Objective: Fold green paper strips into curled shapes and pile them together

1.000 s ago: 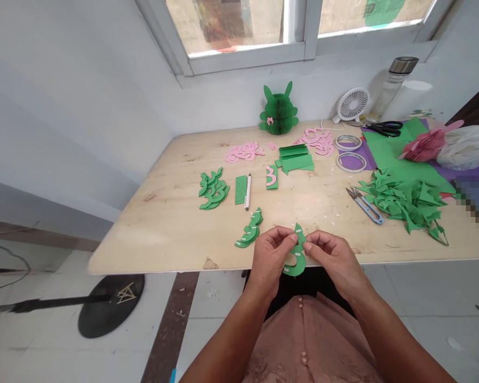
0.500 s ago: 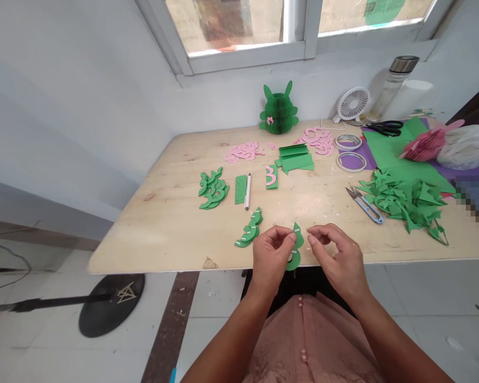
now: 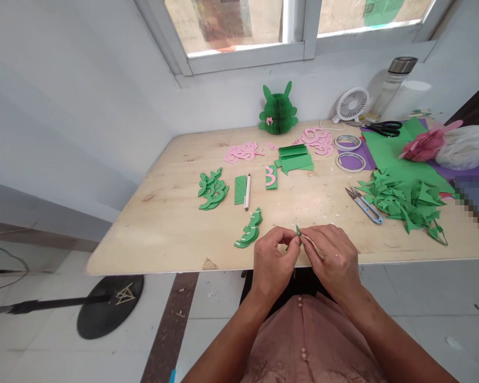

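A small green paper piece (image 3: pixel 298 232) is pinched between both hands at the table's front edge, most of it hidden by the fingers. My left hand (image 3: pixel 277 259) is closed on its left side, thumb and forefinger together. My right hand (image 3: pixel 332 259) grips it from the right, fingertips touching those of my left hand. Just left of the hands lies a short stack of scalloped green pieces (image 3: pixel 249 230) with small white strips on them. Farther left is a larger pile of green cutouts (image 3: pixel 213 190).
Beyond the hands are a white pen (image 3: pixel 247 191), green strips (image 3: pixel 295 158) and pink cutouts (image 3: pixel 243 152). To the right lie blue snips (image 3: pixel 365 206), green scraps (image 3: pixel 409 199) and tape rolls (image 3: pixel 351 161). A green paper figure (image 3: pixel 278 109) stands by the wall.
My right hand has moved left and now holds the green piece along with my left hand. The piece has turned and shows less of its face.
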### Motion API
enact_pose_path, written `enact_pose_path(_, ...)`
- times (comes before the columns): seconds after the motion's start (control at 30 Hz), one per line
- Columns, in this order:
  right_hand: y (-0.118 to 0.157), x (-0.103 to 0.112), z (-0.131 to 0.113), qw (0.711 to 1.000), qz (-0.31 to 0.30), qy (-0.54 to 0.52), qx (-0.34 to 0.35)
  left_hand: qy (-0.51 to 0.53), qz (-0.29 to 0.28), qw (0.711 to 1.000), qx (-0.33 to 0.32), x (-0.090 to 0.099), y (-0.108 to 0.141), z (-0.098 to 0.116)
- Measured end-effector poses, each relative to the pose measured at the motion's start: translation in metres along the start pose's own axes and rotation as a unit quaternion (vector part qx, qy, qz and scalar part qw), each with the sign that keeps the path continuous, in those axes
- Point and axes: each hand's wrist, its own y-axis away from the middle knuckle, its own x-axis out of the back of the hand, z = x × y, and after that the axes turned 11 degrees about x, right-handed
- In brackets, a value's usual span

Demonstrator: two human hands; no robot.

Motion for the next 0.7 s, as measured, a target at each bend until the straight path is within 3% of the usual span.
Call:
enact_pose_path(0.37, -0.0003, -0.0019, 0.0014, 1.0, -0.004, 0.013, 0.016, -0.081, -0.012, 0.994, -0.072, 0.0036, -0.0004, -0.0049)
enact_pose_path(0.7, 0.0011, -0.0047, 0.0022, 1.0, -0.022, 0.001, 0.01, -0.084, -0.014, 0.994, -0.071, 0.0038, 0.0008, -0.0055)
